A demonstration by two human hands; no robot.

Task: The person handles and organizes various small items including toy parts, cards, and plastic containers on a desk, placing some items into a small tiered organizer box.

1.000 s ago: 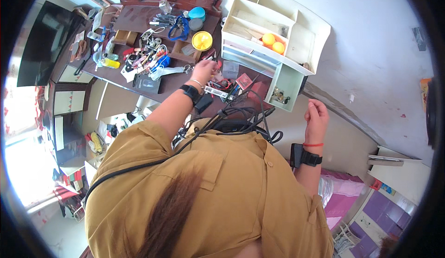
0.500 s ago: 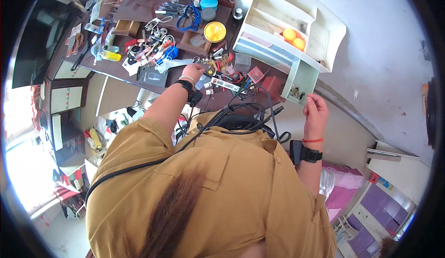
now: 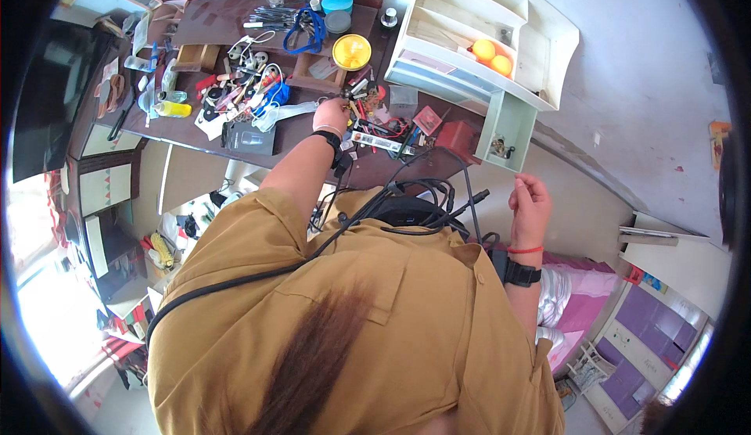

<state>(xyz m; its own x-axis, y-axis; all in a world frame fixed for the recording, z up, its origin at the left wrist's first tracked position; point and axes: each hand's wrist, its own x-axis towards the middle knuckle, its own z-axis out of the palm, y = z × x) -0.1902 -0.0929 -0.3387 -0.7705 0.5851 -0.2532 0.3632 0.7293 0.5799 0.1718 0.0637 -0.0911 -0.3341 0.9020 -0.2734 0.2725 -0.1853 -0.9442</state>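
My left hand is down at the left side of a pile of small trinkets on the dark desk. Its fingers are drawn together among the small things, and whatever they hold is hidden. A white strip-shaped box lies just right of that wrist. My right hand hangs in the air below the pulled-out pale green drawer, its fingers loosely bent and nothing visible in them. A few small dark and metallic items sit in the drawer's near end.
The white organizer holds orange balls. Left on the desk are tangled cords and cosmetics, a yellow bottle and a round yellow container. A red box stands beside the drawer. Black cables hang at the near edge.
My left hand has moved slightly right and farther into the trinket pile, its fingers now lower among the items. My right hand has sunk a little away from the drawer, its fingers loosening.
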